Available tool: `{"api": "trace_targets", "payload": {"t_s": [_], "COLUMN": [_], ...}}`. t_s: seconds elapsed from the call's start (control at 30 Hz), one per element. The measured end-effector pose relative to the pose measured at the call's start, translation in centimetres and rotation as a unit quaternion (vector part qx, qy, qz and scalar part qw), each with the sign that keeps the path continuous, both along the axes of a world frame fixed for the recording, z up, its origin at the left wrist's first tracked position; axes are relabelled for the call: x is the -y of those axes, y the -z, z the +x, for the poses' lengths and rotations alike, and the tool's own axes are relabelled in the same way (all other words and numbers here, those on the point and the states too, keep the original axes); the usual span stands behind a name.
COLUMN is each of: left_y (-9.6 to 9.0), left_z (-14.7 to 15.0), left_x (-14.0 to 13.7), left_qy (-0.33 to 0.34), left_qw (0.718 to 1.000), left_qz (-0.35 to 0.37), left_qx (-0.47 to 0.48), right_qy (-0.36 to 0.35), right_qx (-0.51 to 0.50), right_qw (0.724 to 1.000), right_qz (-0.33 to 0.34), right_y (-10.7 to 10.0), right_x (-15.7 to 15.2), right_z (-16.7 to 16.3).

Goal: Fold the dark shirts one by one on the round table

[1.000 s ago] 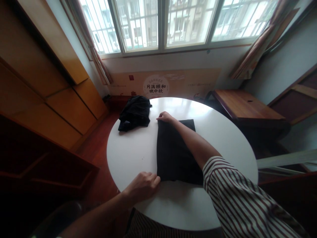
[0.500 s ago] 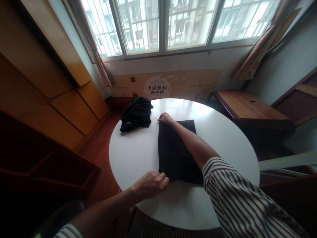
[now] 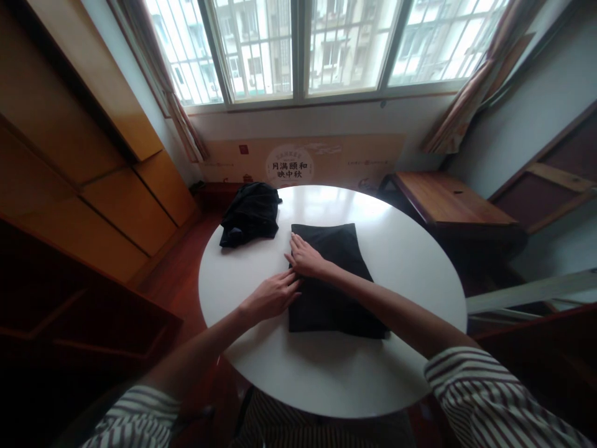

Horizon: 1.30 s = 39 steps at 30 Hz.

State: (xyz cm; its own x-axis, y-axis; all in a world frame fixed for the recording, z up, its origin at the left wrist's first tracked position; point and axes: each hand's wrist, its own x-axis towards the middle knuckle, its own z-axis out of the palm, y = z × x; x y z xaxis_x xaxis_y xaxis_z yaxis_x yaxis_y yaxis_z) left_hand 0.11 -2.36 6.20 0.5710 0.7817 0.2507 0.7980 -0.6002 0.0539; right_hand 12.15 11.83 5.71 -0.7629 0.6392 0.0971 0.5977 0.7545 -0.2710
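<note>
A folded black garment (image 3: pixel 333 305), its exact kind not clear, lies flat as a rough rectangle on the white round table (image 3: pixel 364 379). My right hand (image 3: pixel 305 256) rests on its left edge, fingers stretched out and spread. Just below and to the left, my left hand (image 3: pixel 274 295) touches the same edge with its fingers extended, close to the right hand's fingertips. Neither hand grips the cloth. Part of the garment is hidden under my right forearm.
A crumpled black cloth (image 3: pixel 252 214) lies at the table's far left. A wooden desk (image 3: pixel 459 199) stands to the right, wooden cabinets (image 3: pixel 121 205) to the left. Beyond the table is a barred window (image 3: pixel 298 50) with curtains (image 3: pixel 454 118) at both sides.
My right hand has come down from the garment's far left corner along its left edge. My left hand has released the near left corner and moved up. Both hands now lie flat, close together.
</note>
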Motion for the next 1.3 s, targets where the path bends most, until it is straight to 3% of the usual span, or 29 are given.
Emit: {"api": "trace_targets", "payload": {"t_s": [0.13,0.37,0.6,0.83,0.97,1.1,1.2,1.3], "left_y": [1.3,1.4,-0.5,0.3,0.0,-1.4,-3.0,-4.3], "left_z": [0.1,0.7,1.3,3.3,3.7,4.9,7.3,10.7], "left_x": [1.4,2.4,3.0,5.7,7.2,6.9,5.2,2.5], "left_qy": [-0.038,-0.045,0.017,0.05,0.071,0.051,0.018,0.039], "left_qw": [0.999,0.998,1.0,0.994,0.993,0.996,0.998,0.998], "left_qz": [-0.002,0.02,-0.022,-0.096,-0.081,-0.039,-0.041,-0.057], "left_qx": [-0.005,-0.045,0.007,0.025,0.038,0.061,0.045,0.004], "right_qy": [0.022,0.082,0.099,0.107,0.113,0.14,0.219,0.318], "right_qx": [0.044,0.042,0.031,0.028,-0.005,-0.065,-0.097,-0.104], "right_qw": [0.998,0.995,0.994,0.993,0.991,0.986,0.97,0.941], "right_qz": [-0.036,-0.023,-0.023,-0.041,-0.076,-0.062,-0.042,-0.048], "right_y": [1.9,2.2,2.3,2.0,1.1,-0.8,-2.2,-3.2], "right_x": [0.2,-2.3,-3.3,-4.1,-5.4,-7.0,-8.5,-10.4], "right_z": [-2.3,-5.0,-5.6,-6.0,-6.3,-4.0,0.3,5.4]}}
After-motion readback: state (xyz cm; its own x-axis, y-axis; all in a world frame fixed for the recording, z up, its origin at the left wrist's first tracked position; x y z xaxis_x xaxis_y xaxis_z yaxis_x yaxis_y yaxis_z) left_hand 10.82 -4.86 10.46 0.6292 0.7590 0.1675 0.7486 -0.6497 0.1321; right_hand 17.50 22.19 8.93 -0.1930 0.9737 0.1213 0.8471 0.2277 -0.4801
